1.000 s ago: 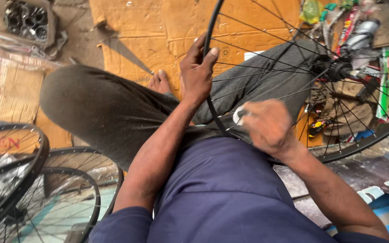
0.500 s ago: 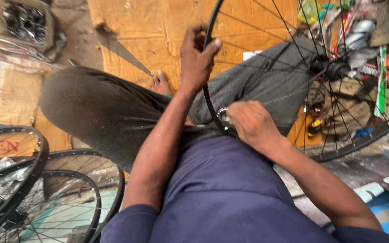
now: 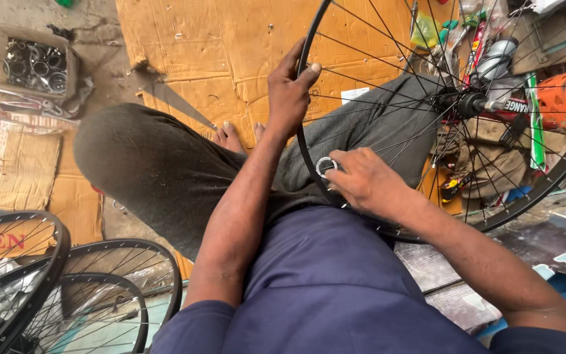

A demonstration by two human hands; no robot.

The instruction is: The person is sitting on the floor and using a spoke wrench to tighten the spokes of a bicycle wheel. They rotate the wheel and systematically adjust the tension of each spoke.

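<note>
- Black metal forms the rim of a spoked bicycle wheel (image 3: 309, 154), which is held upright across the lap of a seated person in grey trousers and a dark blue shirt.
- The rim is gripped near its upper left arc by the left hand (image 3: 287, 98); the fingers are curled together around the rim and the thumb is pressed against its inner side.
- A small round silvery tool (image 3: 326, 166) is pinched at the rim's lower arc by the right hand (image 3: 368, 185); thumb and forefinger are closed on it, and the other fingers are folded beside them.
- The tool is set right against the rim, where the spokes meet it, just above the person's thigh.
- The wheel's hub (image 3: 468, 103) is seen to the right, well apart from both hands, with the spokes fanning out from it.
- Flattened brown cardboard (image 3: 198, 52) is spread on the ground under the legs, and bare toes are seen on it just beside the left forearm.
- An open cardboard box (image 3: 8, 39) filled with small metal rings is placed at the upper left, well apart from the hands.
- Several more spoked wheels (image 3: 60, 288) are stacked at the lower left.
- Assorted tools and an orange plastic item (image 3: 561, 95) are seen behind the held wheel at the right.
</note>
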